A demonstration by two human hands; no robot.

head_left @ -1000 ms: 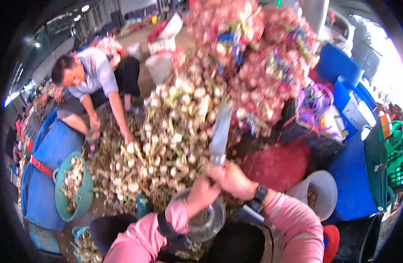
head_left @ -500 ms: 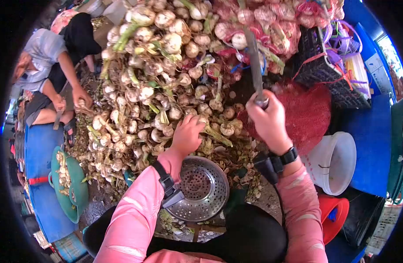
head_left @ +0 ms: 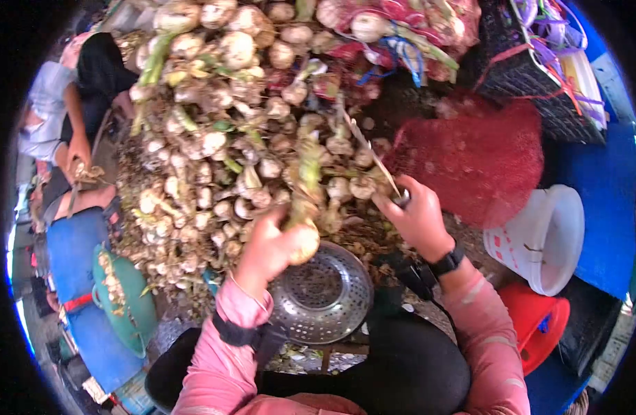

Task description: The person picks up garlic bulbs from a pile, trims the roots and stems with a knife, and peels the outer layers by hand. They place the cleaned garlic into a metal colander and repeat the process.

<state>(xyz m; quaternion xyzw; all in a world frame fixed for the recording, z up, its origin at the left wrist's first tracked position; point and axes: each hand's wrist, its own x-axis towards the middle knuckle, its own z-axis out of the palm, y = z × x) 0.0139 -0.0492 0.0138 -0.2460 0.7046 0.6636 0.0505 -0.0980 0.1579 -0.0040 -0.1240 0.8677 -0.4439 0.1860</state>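
1. One garlic bulb [head_left: 304, 243] sits in the left hand [head_left: 262, 247], its leafy stalk [head_left: 308, 166] pointing away from the body, somewhat blurred.
2. That left hand is curled round the bulb, thumb and fingers closed; the exact placing of the hidden fingertips I cannot tell.
3. To its right, the right hand [head_left: 420, 218] is wrapped round the handle of a knife [head_left: 365, 144], whose blade slants forward and leftward, apparently clear of the stalk.
4. Good handling, I judge, means a firm hold low on the bulb, with the left thumb well away from the edge — and the blade angled away from the left wrist.
5. Just below and between the hands sits a perforated metal bowl [head_left: 318, 326]; working above it seems sensible for anything that drops.
6. Beyond the left hand spreads a heap of garlic [head_left: 193, 200]; beyond the right lies a red mesh sack [head_left: 470, 166], with a white bucket [head_left: 508, 238] nearer.
7. Far left of both hands, a co-worker's hand [head_left: 79, 153] is well apart — no risk to the blade's path.
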